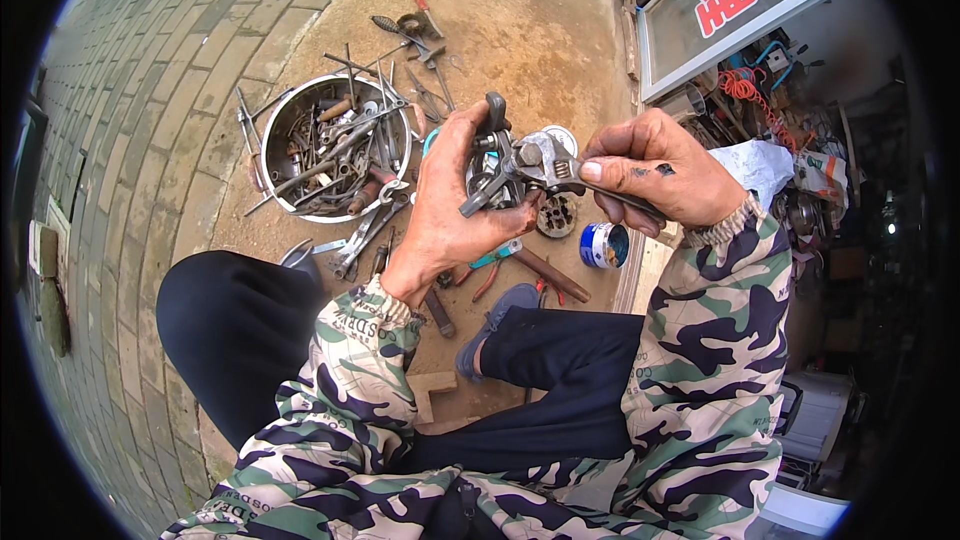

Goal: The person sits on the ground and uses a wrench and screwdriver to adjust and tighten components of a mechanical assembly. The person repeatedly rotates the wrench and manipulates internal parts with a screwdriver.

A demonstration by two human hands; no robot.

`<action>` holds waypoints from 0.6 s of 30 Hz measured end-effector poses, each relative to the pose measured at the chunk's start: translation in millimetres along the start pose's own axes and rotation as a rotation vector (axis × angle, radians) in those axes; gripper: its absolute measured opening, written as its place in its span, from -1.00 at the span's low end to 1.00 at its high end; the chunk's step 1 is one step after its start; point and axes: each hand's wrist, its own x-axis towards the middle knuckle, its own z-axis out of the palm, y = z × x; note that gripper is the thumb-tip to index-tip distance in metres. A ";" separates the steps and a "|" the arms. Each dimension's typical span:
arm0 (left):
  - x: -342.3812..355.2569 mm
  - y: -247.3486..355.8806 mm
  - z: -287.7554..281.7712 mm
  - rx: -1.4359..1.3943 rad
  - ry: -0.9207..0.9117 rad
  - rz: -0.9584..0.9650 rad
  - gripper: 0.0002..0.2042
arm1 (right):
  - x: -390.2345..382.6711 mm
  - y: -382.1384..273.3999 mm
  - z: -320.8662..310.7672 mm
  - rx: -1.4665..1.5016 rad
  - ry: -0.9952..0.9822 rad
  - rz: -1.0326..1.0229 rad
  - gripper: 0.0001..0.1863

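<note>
Up in front of my chest, my left hand (445, 205) is wrapped around a dark metal mechanical part (482, 190) with stubby projecting arms. The fingers and thumb hide much of its shape. In my right hand (665, 170) is an adjustable wrench (560, 170), gripped by its handle with the thumb along it. The wrench's jaws sit at a round or hexagonal bolt head on the part; how tightly they fit, I cannot tell. Dark grease stains mark the right hand.
To the left stands a round metal basin (266, 162) heaped with tools. Spanners (355, 245), pliers (488, 280) and a brown rod (552, 273) lie on the ground. A blue can (604, 245) is near my right forearm. A glass door (730, 10) opens onto a cluttered room at right.
</note>
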 end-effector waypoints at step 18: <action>-3.1 -8.6 1.6 -0.029 0.127 0.036 -0.13 | -19.2 24.9 171.1 0.872 0.452 -0.175 -0.76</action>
